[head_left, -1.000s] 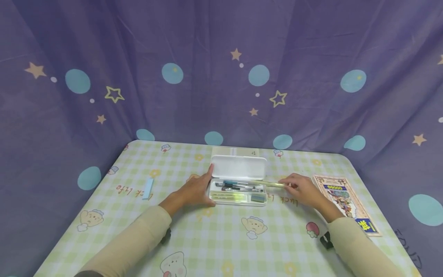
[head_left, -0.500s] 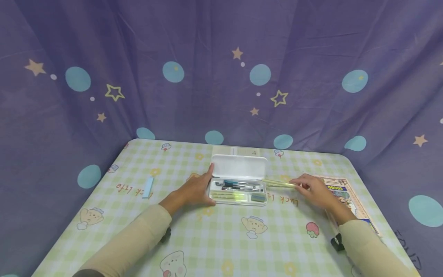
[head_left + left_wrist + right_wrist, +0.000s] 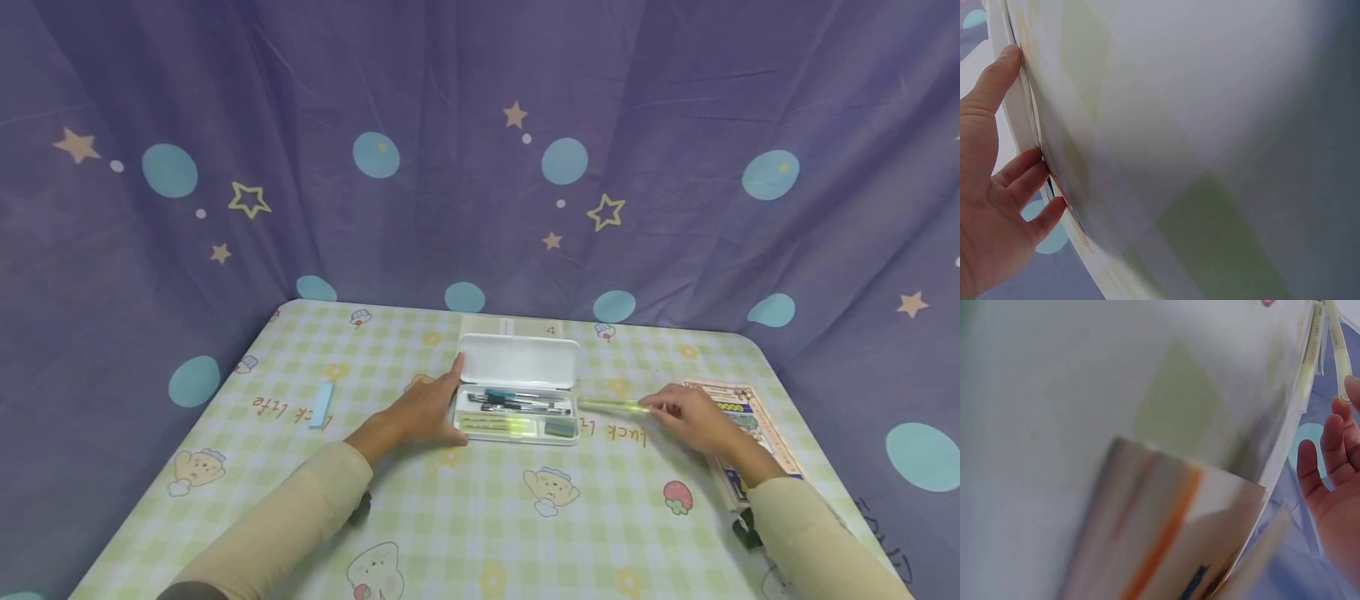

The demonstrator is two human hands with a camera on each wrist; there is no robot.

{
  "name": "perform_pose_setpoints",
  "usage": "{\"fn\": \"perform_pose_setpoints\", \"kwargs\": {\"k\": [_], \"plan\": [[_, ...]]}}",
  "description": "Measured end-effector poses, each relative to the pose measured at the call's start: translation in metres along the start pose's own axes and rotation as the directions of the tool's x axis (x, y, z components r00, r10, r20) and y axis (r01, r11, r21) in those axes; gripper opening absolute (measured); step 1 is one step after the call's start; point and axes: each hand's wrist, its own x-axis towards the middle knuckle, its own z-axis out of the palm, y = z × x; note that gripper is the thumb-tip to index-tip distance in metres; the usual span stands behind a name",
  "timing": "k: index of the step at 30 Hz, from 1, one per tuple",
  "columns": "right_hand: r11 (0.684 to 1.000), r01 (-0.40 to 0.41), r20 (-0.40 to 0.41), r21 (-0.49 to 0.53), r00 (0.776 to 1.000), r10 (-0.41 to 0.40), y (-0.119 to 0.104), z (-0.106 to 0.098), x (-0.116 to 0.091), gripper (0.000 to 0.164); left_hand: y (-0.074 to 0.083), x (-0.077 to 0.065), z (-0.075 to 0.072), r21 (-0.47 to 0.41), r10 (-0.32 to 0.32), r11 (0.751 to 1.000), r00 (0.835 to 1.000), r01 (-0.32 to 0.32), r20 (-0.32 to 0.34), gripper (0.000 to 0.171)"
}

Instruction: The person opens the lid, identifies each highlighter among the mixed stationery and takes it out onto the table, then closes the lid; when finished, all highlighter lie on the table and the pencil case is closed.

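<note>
A white pencil case [image 3: 517,358] lies with its lid raised. Inside are several pens [image 3: 517,402], yellow highlighters [image 3: 495,424] in the front compartment and a grey-blue eraser [image 3: 560,429]. My left hand [image 3: 423,411] rests at the case's left end, fingers spread, thumb by the near corner. Right of the case, my right hand [image 3: 690,417] pinches the end of a yellow highlighter [image 3: 1340,356] between thumb and finger. Beside it, a second slim yellow highlighter [image 3: 1312,347] lies on the table in the right wrist view.
A colourful booklet [image 3: 765,425] lies partly under the right forearm. Behind the case is a pale flat booklet [image 3: 510,325]. A light blue stick-shaped object [image 3: 321,406] lies to the left on the checked tablecloth [image 3: 480,500]. A purple curtain [image 3: 450,233] hangs behind.
My right hand has moved rightward, drawing the pale yellow highlighter away from the pencil case and down to the tabletop. The left hand stays at the case's left end.
</note>
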Motion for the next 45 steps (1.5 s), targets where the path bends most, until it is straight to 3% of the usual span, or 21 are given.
{"fn": "perform_pose_setpoints", "kwargs": {"k": [5, 17, 33, 45], "plan": [[0.999, -0.046, 0.042, -0.025, 0.998, 0.047, 0.003, 0.002, 0.000, 0.019, 0.000, 0.000, 0.001, -0.006, -0.004, 1.000, 1.000, 0.004, 0.007, 0.145], [0.999, -0.045, 0.082, -0.025, 0.995, 0.047, 0.003, 0.002, 0.005, 0.020, 0.000, 0.000, -0.001, -0.005, -0.020, 1.000, 0.999, 0.020, 0.031, 0.145], [0.992, -0.023, 0.069, -0.127, 0.997, 0.032, 0.005, 0.007, 0.010, 0.019, 0.000, -0.001, -0.001, -0.008, -0.015, 1.000, 1.000, 0.015, 0.016, 0.144], [0.988, -0.076, 0.081, -0.131, 0.993, 0.087, 0.004, 0.009, 0.009, 0.018, 0.001, 0.000, -0.001, -0.011, -0.026, 1.000, 0.999, 0.026, 0.031, 0.145]]}}
